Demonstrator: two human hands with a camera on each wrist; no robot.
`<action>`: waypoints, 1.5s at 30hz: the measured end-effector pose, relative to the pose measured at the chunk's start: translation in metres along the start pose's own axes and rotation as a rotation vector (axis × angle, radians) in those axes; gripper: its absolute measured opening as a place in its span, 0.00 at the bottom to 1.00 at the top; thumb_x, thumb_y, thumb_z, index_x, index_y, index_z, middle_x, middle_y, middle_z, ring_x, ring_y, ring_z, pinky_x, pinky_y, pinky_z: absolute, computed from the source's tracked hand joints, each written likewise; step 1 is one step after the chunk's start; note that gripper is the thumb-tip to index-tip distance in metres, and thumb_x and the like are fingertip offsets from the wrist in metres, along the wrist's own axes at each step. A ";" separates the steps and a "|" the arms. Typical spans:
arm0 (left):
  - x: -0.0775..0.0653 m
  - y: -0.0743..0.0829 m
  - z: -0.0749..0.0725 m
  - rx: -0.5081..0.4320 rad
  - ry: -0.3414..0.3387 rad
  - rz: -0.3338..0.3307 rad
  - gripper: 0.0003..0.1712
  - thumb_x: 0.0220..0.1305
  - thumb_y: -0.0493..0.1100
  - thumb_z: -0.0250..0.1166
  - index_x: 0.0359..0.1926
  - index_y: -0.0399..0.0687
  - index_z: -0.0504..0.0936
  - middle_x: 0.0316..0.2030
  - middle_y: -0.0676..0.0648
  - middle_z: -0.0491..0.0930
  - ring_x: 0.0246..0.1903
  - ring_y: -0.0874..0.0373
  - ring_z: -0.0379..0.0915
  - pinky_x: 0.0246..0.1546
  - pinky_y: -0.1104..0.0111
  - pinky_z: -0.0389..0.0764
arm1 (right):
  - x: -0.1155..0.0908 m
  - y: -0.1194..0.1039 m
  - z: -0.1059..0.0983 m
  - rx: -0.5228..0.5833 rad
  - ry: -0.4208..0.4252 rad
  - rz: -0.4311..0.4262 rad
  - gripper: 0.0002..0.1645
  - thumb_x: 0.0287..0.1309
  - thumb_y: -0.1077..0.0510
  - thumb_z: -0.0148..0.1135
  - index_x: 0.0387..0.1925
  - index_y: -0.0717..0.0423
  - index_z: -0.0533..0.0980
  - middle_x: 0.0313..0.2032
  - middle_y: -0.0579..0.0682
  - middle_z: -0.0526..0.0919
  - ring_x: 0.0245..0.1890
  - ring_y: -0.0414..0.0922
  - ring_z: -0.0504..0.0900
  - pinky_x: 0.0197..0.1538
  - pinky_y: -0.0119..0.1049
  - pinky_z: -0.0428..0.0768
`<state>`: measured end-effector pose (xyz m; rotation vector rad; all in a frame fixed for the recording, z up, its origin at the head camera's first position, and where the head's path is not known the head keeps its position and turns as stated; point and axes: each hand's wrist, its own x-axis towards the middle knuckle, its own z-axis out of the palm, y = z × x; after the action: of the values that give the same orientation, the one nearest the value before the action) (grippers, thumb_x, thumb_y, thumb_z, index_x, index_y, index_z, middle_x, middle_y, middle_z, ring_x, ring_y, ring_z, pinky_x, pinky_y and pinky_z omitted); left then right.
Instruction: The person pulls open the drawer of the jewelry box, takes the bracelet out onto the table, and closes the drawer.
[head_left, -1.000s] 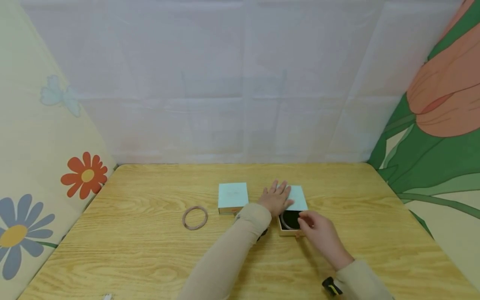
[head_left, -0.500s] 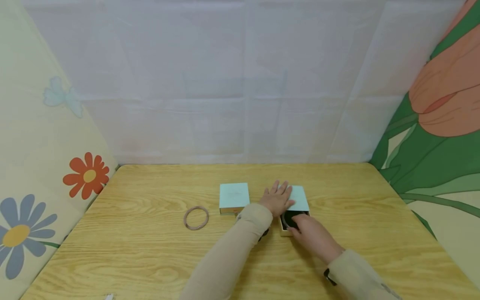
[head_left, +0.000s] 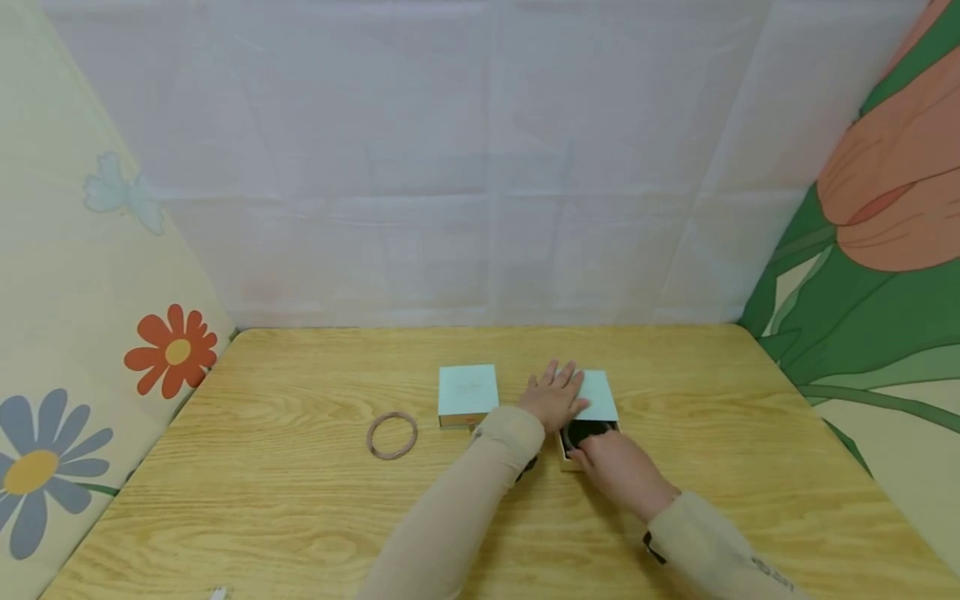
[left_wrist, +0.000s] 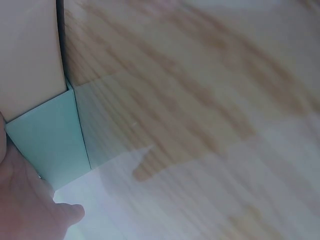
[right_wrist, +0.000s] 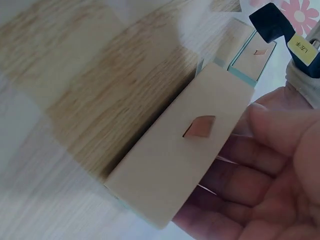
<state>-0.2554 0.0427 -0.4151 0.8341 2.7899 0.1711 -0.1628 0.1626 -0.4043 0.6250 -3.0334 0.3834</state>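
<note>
In the head view my left hand (head_left: pixel 552 406) rests with spread fingers on the pale blue sleeve (head_left: pixel 597 396) of a small drawer box. The box's cream drawer (head_left: pixel 567 465) is pulled out toward me and has a dark lining. My right hand (head_left: pixel 618 471) reaches over its front right part, fingers bent down inside. In the right wrist view the drawer front (right_wrist: pixel 155 170) carries a brown pull tab (right_wrist: pixel 202 126), and the fingertips are hidden behind it. Part of a ring shape shows on the lining; whether the fingers pinch it is hidden.
A second pale blue box (head_left: pixel 468 392) stands closed, left of my left hand. Further left lies a brownish bangle (head_left: pixel 392 436) on the wooden table (head_left: pixel 300 500). A small white object (head_left: pixel 218 593) sits at the near left edge.
My right hand has moved left from the drawer's right side and dipped its fingers inside, covering more of the drawer. The left hand stays on the sleeve.
</note>
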 end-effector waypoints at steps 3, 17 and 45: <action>0.002 -0.001 0.001 -0.004 0.000 -0.004 0.34 0.76 0.61 0.33 0.78 0.58 0.44 0.77 0.54 0.38 0.75 0.55 0.28 0.72 0.54 0.46 | 0.002 -0.001 -0.002 -0.010 -0.011 0.020 0.13 0.59 0.61 0.66 0.20 0.59 0.77 0.21 0.52 0.81 0.25 0.49 0.81 0.31 0.47 0.81; 0.001 -0.001 -0.001 -0.020 -0.004 0.008 0.34 0.77 0.60 0.32 0.78 0.57 0.43 0.77 0.54 0.38 0.75 0.55 0.28 0.72 0.54 0.45 | 0.011 -0.004 -0.002 -0.162 0.076 -0.034 0.12 0.48 0.66 0.72 0.17 0.60 0.76 0.17 0.53 0.78 0.19 0.50 0.80 0.23 0.44 0.80; 0.005 -0.003 0.003 -0.037 -0.030 -0.005 0.35 0.76 0.62 0.32 0.78 0.59 0.41 0.77 0.55 0.35 0.74 0.57 0.24 0.72 0.54 0.42 | -0.003 0.014 -0.009 -0.044 0.006 -0.053 0.09 0.53 0.68 0.66 0.25 0.58 0.73 0.18 0.46 0.74 0.16 0.37 0.69 0.20 0.31 0.72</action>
<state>-0.2603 0.0427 -0.4199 0.8143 2.7519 0.2066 -0.1658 0.1780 -0.3988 0.6986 -3.0034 0.3159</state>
